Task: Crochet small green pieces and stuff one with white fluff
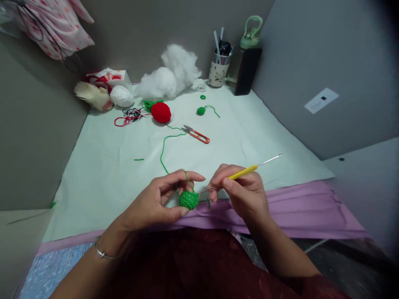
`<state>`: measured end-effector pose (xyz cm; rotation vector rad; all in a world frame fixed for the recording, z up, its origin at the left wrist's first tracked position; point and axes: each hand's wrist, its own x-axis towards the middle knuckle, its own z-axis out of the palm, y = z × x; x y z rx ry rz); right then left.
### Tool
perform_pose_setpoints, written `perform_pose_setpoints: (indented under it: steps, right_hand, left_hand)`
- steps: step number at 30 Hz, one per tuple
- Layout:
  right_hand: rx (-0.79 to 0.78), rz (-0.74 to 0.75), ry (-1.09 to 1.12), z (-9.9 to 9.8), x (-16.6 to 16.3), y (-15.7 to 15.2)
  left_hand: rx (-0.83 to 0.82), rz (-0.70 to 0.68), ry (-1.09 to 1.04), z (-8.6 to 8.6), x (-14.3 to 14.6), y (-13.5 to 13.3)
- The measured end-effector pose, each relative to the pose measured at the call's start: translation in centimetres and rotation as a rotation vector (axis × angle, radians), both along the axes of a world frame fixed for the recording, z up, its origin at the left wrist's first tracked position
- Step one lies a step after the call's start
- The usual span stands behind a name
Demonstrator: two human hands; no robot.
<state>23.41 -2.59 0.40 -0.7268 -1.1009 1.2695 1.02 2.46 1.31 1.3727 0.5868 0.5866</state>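
Observation:
A small round green crochet piece is pinched between the thumb and fingers of my left hand, near the table's front edge. Green yarn runs from the piece over my left forefinger and back across the table. My right hand grips a crochet hook by its yellow handle. One metal end of the hook meets the upper right edge of the green piece; the other points up to the right. Whether a loop sits on the hook is too small to tell.
Orange thread snips lie mid-table. Behind are a red ball, a small green crocheted ball, tangled yarn and white stuffing. A cup of pens, a bottle and a dark phone-like slab stand at back right.

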Motion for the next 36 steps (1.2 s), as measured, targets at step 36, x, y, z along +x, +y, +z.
perform_pose_setpoints:
  steps: [36]
  right_hand:
    - [0.080, -0.222, -0.062, -0.6, -2.4, -0.2]
  left_hand:
    - [-0.159, 0.114, -0.167, -1.9, 0.7, -0.7]
